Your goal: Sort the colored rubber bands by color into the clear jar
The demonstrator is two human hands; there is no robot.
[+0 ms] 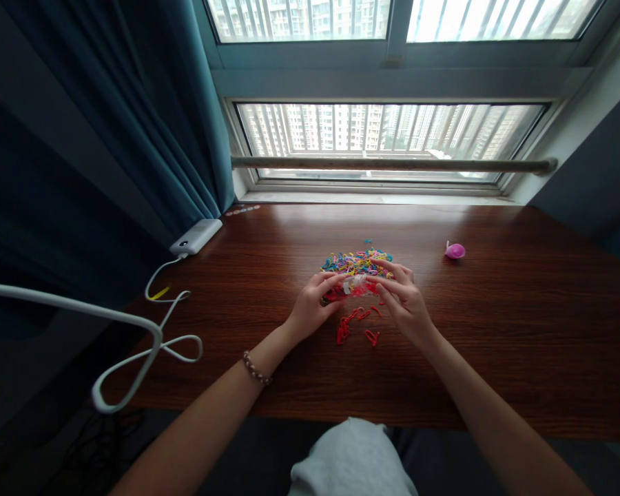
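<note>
My left hand [314, 303] and my right hand [401, 297] meet over the middle of the wooden desk [496, 344]. Together they pinch a small clear plastic bag [355, 286] holding red clips. Both sets of fingers are closed on its edges. Just behind the hands lies a pile of small multicoloured clips [355, 262]. Several loose red clips [359, 325] lie on the desk below the hands. A bead bracelet [255, 370] is on my left wrist.
A white power bank [196, 235] with a white cable [165, 282] sits at the desk's left back corner. A small pink cup-like object [455, 251] stands to the right. A white looped cable [134, 358] hangs at the left. Blue curtain and window lie behind.
</note>
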